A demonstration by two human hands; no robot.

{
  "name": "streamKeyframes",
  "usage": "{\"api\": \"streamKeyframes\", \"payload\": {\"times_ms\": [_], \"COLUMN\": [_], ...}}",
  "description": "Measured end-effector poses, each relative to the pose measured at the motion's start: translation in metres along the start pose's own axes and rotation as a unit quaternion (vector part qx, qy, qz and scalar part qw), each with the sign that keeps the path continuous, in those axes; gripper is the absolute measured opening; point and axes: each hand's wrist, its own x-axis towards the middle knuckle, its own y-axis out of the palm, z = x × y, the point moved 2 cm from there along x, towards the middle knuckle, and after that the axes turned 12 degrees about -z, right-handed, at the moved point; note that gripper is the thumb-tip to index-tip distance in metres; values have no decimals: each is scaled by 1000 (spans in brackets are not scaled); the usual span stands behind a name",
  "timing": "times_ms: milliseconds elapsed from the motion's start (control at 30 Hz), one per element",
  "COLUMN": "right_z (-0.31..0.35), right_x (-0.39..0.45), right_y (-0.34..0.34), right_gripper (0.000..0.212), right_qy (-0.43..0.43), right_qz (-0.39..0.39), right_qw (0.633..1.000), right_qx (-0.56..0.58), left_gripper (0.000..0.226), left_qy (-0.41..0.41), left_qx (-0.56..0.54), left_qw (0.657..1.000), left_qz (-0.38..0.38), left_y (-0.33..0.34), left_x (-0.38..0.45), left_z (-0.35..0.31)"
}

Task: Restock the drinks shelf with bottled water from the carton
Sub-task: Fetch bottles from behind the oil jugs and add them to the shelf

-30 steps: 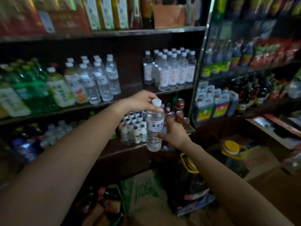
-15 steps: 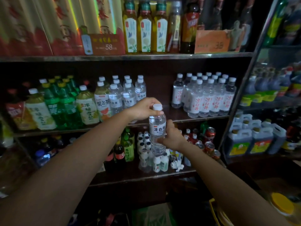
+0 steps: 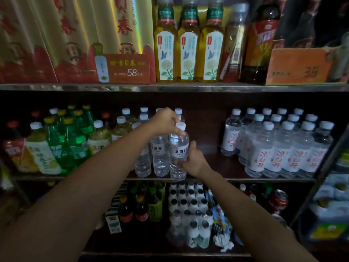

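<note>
Head view: the water bottle stands at the front lip of the middle shelf, touching a neighbouring bottle. Left hand grip is closed on its cap; right hand grip is clamped on its lower body. Risk: releasing so near the lip may let it tip off, and pushing sideways may topple the adjacent row.

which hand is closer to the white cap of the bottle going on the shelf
Left. The left hand pinches the neck right beside the white cap; the right hand grips the water bottle lower down.
</note>
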Motion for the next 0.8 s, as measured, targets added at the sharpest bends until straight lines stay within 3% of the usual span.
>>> {"api": "streamKeyframes", "payload": {"times_ms": [133,567,700,800], "right_z": [-12,-18,-16,-15], "right_x": [23,31,30,25], "right_y": [23,34,26,14], "right_gripper": [56,54,61,66], "right_qy": [-1,-8,13,26], "right_qz": [13,-11,10,46], "right_qw": [1000,1000,1000,998], "right_qx": [-16,20,-3,-15], "left_gripper": [30,33,19,30], "left_qy": [16,0,70,109], "left_qx": [168,121,215,291], "left_qw": [986,993,974,949], "left_qz": [-11,-3,-30,-51], "left_y": [8,14,17,20], "left_x": [12,24,11,1], "left_z": [8,26,10,-2]}}
